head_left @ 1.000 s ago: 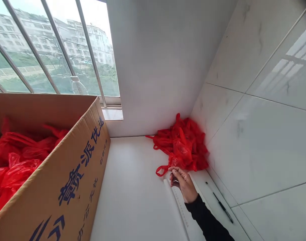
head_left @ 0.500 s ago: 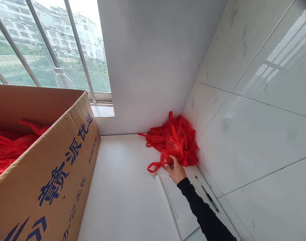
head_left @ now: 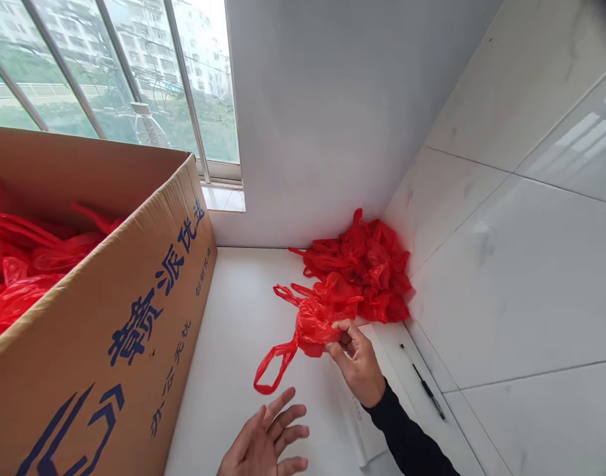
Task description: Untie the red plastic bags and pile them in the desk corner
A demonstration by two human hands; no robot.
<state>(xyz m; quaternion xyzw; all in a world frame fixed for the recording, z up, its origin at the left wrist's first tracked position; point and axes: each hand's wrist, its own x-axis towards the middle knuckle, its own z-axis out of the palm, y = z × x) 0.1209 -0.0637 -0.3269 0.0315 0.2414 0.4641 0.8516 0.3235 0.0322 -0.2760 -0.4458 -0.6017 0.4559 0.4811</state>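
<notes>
Right hand [head_left: 358, 365] pinches a thin, crinkled red plastic bag [head_left: 313, 324] beside a rumpled heap of bags [head_left: 377, 261] on a smooth white table [head_left: 251, 330]. Left hand [head_left: 270, 433], empty, fingers spread, is cut off below. Paper [head_left: 368, 430], part-hidden by the black sleeve [head_left: 409, 430], perhaps bears print.

"What fills the far right corner of the worktop [head_left: 233, 344]?"

"A heap of bags [head_left: 380, 264]; the carton [head_left: 159, 291] at left holds more."

"And in front?"

"The right hand [head_left: 361, 367], with the front bag [head_left: 315, 327], over the notebook [head_left: 370, 433]; a pen [head_left: 429, 391] lies near the right edge. Left hand [head_left: 266, 441] nearer, between carton and notebook."
</notes>
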